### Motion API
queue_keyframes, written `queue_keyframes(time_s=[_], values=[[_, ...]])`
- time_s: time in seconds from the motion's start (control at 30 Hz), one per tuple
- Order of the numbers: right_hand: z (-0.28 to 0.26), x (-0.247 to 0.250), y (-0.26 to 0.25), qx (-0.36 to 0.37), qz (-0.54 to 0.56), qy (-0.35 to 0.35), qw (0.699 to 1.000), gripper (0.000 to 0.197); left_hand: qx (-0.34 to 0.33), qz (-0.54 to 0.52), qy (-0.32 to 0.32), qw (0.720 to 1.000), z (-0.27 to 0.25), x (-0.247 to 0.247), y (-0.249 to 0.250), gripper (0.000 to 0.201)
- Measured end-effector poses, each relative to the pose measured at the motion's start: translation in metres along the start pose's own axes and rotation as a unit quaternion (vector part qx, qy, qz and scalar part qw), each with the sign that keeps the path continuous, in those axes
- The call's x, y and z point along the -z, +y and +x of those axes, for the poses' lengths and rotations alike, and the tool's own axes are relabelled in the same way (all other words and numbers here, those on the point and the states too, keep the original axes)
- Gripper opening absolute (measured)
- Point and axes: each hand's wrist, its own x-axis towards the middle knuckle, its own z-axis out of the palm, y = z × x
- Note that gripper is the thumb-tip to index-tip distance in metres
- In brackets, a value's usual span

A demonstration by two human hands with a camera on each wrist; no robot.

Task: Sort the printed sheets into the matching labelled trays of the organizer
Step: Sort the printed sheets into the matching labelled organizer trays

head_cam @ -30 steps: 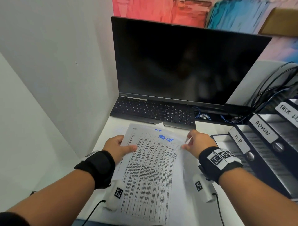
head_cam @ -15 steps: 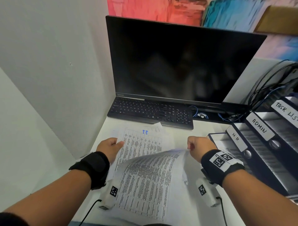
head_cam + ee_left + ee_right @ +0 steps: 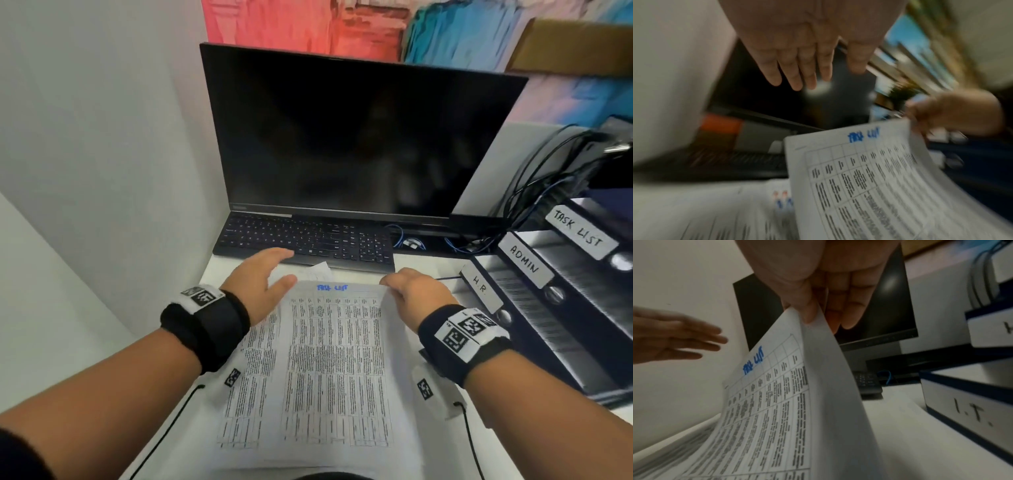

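A printed sheet (image 3: 334, 356) with a table and blue handwriting reading "TASK LIST" is lifted off the paper pile (image 3: 253, 359) on the white desk. My right hand (image 3: 412, 291) pinches its top right corner (image 3: 812, 318) between thumb and fingers. My left hand (image 3: 260, 277) hovers over the sheet's top left corner with straight fingers (image 3: 797, 73) and holds nothing. To the right stands the dark blue organizer (image 3: 561, 308) with stepped trays labelled "H.R." (image 3: 481, 289), "ADMIN" (image 3: 524, 263) and "TASK LIST" (image 3: 579, 233). An "I.T." label (image 3: 972, 410) shows in the right wrist view.
A black monitor (image 3: 346, 137) and keyboard (image 3: 305, 241) stand behind the papers. Cables (image 3: 534, 192) hang behind the organizer. A white wall (image 3: 102, 154) closes the left side of the desk (image 3: 428, 267).
My left hand let go of the pile's left edge and rose with fingers spread. The right hand has brought the sheet back up flat, so its heading shows again.
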Motion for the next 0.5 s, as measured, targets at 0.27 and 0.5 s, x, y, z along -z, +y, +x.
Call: queue_keyframes(time_s=[0.27, 0.5], values=[[-0.029, 0.023, 0.008, 0.064, 0.056, 0.102, 0.991, 0.046, -0.084, 0.242, -0.194, 0.947, 0.033, -0.023, 0.061, 0.034], [-0.062, 0.041, 0.047, 0.015, 0.071, 0.138, 0.988, 0.04, -0.116, 0.178, -0.189, 0.959, 0.04, -0.037, 0.1, 0.02]])
